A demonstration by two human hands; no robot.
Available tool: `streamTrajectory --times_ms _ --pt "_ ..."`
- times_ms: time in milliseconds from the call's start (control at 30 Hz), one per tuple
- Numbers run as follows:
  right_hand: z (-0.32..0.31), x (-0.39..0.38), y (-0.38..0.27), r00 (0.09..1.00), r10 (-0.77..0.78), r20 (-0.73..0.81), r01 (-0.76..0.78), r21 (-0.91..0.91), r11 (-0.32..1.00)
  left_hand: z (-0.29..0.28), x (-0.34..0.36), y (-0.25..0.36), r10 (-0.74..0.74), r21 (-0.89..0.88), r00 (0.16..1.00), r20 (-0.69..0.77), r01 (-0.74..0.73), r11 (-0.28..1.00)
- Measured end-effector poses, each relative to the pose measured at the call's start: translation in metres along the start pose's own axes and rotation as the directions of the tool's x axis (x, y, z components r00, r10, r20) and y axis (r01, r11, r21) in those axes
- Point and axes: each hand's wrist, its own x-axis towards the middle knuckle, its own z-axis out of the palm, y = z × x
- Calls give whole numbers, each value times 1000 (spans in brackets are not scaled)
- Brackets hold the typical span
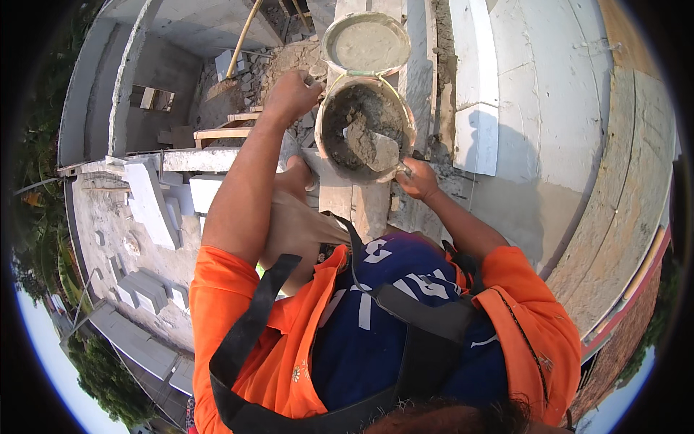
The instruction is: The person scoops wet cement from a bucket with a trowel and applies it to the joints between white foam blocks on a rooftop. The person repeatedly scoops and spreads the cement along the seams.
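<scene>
My right hand [418,179] is closed round the handle of a trowel at the near right rim of a bucket [323,137]. The trowel's metal blade [384,152] lies inside the bucket, a lump of wet grey mortar [359,142] on and beside it. More mortar coats the bucket's inner wall. Left of the bucket, my left hand [293,95] hovers with its fingers curled in and nothing visible in them. Just beyond stands a second bucket [329,45], filled with smooth grey slurry. A thin wire handle crosses between the two buckets.
Both buckets stand on wooden planks [336,194]. White blocks [150,202] lie on a lower slab at left, with rubble [267,72] and a wooden pole [244,37] beyond. On the right, a white block [477,137] sits along a grey wall surface [535,94].
</scene>
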Motion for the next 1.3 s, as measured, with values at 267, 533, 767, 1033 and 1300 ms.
streamTrajectory --times_ms 267,533,767,1033,1300 --pt "-14 -2 -5 986 -20 -167 63 256 965 4 -2 18 -35 -17 999 36 35 999" --pt "-11 27 47 799 243 -551 -86 296 951 4 -25 31 40 -67 999 8 -39 997" --pt "6 85 86 594 615 -519 -516 342 786 -1 -51 22 33 -134 999 43 -27 991" --pt "86 119 140 495 727 -476 -540 487 686 2 -67 23 -13 -203 991 135 40 978" --pt "61 98 120 605 755 252 -333 942 -47 -6 -62 24 15 -245 990 137 19 969"
